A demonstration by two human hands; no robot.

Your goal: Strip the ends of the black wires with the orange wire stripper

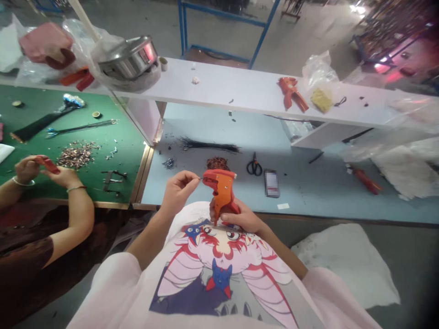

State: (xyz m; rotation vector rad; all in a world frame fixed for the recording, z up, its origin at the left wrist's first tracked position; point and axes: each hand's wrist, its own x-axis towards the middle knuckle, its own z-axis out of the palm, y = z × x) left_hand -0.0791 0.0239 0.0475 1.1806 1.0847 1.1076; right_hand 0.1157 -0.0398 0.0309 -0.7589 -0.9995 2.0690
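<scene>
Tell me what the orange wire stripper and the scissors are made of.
The wire stripper looks like glossy moulded plastic, smooth and evenly orange. The scissors seem to have matte black plastic loop handles; their blades are probably steel, though too small to be sure.

Grey concrete floor [308, 36], blue metal rack [180, 27]

An orange-red wire stripper [222, 194] with a deeper red head shows at lower centre, a thin dark wire [199, 178] at its tip. Below, a pale pink T-shirt [103, 292] carries a pink-and-red cartoon cat face over a blue cat. A light blue table [302, 192] lies centre right, a green mat [126, 132] at left, a white shelf [219, 87] above, a blue metal frame [180, 23] at top
</scene>
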